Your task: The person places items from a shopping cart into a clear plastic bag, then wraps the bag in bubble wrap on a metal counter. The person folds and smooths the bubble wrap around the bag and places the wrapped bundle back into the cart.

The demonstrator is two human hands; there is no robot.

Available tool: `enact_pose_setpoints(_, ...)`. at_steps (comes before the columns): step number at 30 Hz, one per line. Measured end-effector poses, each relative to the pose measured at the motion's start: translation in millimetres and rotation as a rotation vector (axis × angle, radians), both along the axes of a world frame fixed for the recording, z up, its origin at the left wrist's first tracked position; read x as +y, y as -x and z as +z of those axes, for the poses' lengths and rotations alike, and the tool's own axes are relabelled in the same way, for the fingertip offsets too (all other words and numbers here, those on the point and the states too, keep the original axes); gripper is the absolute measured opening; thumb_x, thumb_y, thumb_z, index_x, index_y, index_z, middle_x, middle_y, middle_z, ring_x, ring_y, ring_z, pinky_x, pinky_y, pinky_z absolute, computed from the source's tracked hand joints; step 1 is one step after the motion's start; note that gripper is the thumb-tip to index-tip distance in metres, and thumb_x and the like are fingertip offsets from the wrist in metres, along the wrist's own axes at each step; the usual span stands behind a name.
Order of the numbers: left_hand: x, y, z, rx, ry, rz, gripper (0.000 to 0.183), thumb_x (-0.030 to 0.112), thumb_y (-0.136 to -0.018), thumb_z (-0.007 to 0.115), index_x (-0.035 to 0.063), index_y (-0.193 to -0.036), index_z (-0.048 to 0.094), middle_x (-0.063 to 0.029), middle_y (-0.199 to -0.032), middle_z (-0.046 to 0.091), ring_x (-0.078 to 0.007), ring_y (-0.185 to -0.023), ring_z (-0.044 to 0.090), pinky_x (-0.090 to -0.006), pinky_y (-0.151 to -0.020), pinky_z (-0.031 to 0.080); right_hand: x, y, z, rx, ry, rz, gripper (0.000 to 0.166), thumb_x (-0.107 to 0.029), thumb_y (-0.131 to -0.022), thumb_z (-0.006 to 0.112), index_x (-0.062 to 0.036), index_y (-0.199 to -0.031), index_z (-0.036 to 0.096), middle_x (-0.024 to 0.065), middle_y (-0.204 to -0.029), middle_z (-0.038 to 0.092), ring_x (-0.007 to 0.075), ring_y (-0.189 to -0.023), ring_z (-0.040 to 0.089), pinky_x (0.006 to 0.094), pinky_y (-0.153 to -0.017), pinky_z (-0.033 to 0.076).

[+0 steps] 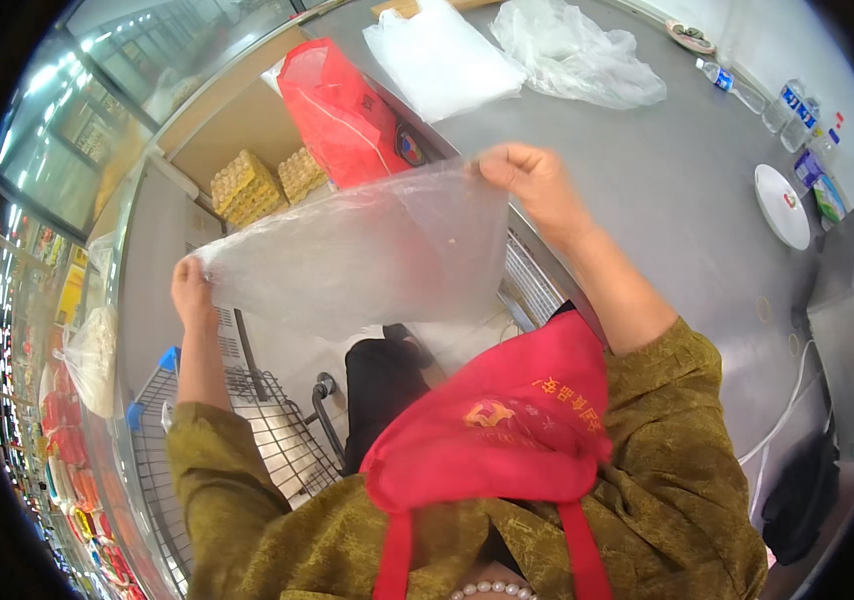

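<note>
A clear plastic bag (367, 247) is stretched between my two hands in front of my body. My left hand (194, 289) pinches its left end, and my right hand (528, 180) grips its upper right corner. Through the film a red bag (337, 112) shows partly; it leans at the edge of the grey countertop (644, 195). On that countertop, beyond my hands, lie a stack of white plastic bags (438, 60) and a crumpled clear plastic bag (584, 56). I wear a red apron (502, 427).
Stacked egg trays (247, 187) stand low behind the held bag. A wire shopping cart (277, 420) is by my left arm. A white plate (782, 206) and several plastic bottles (783, 105) line the right wall. A tied white bag (93, 364) hangs at the glass on the left.
</note>
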State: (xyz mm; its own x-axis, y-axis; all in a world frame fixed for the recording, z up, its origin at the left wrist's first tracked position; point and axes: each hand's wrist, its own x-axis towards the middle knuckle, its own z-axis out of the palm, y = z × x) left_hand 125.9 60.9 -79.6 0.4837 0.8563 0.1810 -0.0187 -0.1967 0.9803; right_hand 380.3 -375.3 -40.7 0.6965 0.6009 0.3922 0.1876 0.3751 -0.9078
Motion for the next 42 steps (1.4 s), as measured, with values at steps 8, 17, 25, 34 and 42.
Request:
enact_pose_setpoints(8,5.9,14.2,-3.8,0.117,0.106,-0.055,0.014,0.017,-0.094,0.050,0.0049,-0.095,0.056,-0.0010,-0.077,0.058,-0.0100,-0.068,0.055,-0.0261,-0.064,0.050,2.4,-0.7,-2.1,-0.041,0.025,-0.056,0.026,-0.026,-0.079,0.064,-0.0007,-0.071,0.061,0.0034,-0.059,0.055,0.0099,-0.055,0.044,0.0274,-0.054,0.039)
enact_pose_setpoints(17,7.5,11.7,10.0,-0.179,0.105,-0.148,0.016,0.019,-0.095,0.049,0.0047,-0.097,0.055,-0.0018,-0.085,0.058,-0.0122,-0.073,0.056,-0.0269,-0.068,0.048,-8.7,-11.9,-17.3,-0.404,0.246,-0.299,0.020,-0.020,-0.084,0.063,-0.0007,-0.083,0.065,0.0032,-0.075,0.059,0.0092,-0.070,0.053,0.0246,-0.064,0.043)
enact_pose_setpoints(25,15.7,-1.9,25.6,-0.027,0.037,-0.146,0.017,0.021,-0.094,0.049,0.0051,-0.093,0.056,-0.0009,-0.082,0.056,-0.0114,-0.072,0.054,-0.0264,-0.071,0.049,-2.4,-18.7,-26.0,-0.199,0.580,-0.382,0.018,-0.018,-0.084,0.061,-0.0010,-0.084,0.064,0.0026,-0.075,0.062,0.0095,-0.072,0.055,0.0245,-0.069,0.044)
enact_pose_setpoints(34,-24.8,-13.2,40.6,-0.050,0.142,-0.089,0.017,0.021,-0.092,0.053,0.0043,-0.092,0.058,-0.0016,-0.078,0.057,-0.0127,-0.070,0.056,-0.0269,-0.069,0.049,-4.5,-29.1,-66.7,-0.239,0.363,-0.455,0.019,-0.017,-0.086,0.059,0.0003,-0.079,0.061,-0.0035,-0.068,0.056,0.0053,-0.068,0.049,0.0230,-0.062,0.042)
enact_pose_setpoints(42,-44.2,-17.8,74.1,-0.111,0.000,-0.246,0.014,0.019,-0.094,0.051,0.0069,-0.092,0.058,0.0006,-0.077,0.058,-0.0119,-0.075,0.061,-0.0253,-0.069,0.049,-19.1,-47.7,-68.0,-0.136,0.447,-0.440,0.019,-0.014,-0.088,0.054,0.0020,-0.096,0.062,0.0010,-0.088,0.061,0.0095,-0.083,0.053,0.0248,-0.077,0.042)
